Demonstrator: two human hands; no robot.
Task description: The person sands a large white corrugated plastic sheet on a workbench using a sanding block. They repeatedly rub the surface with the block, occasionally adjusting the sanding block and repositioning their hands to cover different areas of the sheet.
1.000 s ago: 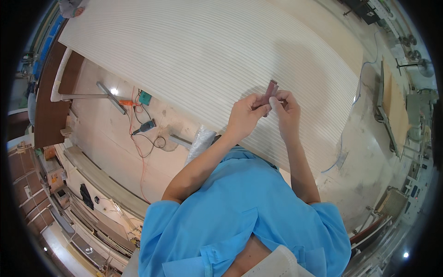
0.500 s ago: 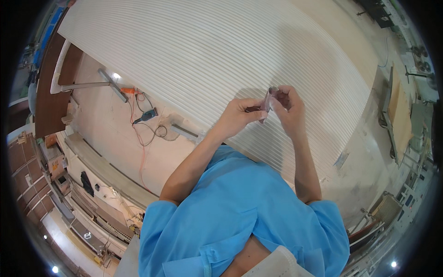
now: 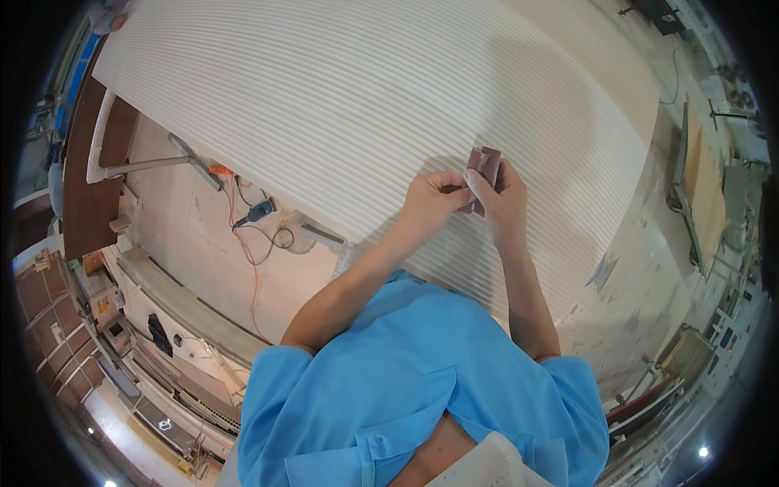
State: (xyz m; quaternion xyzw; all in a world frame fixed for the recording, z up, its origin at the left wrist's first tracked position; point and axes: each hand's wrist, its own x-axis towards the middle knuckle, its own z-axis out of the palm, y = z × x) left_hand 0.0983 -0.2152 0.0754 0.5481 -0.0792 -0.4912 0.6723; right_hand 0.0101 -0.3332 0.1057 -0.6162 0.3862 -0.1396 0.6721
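In front of me I hold a folded, reddish-brown piece of sandpaper [image 3: 486,165] with pale dust on it. My right hand [image 3: 506,203] is closed on it, thumb across its face and fingers behind. My left hand [image 3: 430,204] pinches its lower left edge between thumb and fingers. Both hands are above a large white fluted panel [image 3: 324,105], whose narrow ridges run across my view. Their shadows fall on the ridges around them.
On the floor at left lie a dark blue power tool [image 3: 258,213] and an orange cord [image 3: 256,300]. A metal stand leg [image 3: 195,158] is beside the panel. Another person's hand [image 3: 118,23] touches the far left corner. A board on a cart [image 3: 704,191] stands at right.
The sandpaper, earlier bunched and edge-on between my fingers, now shows a flatter folded face. My right hand has shifted slightly left. More of the other person's hand shows at far left.
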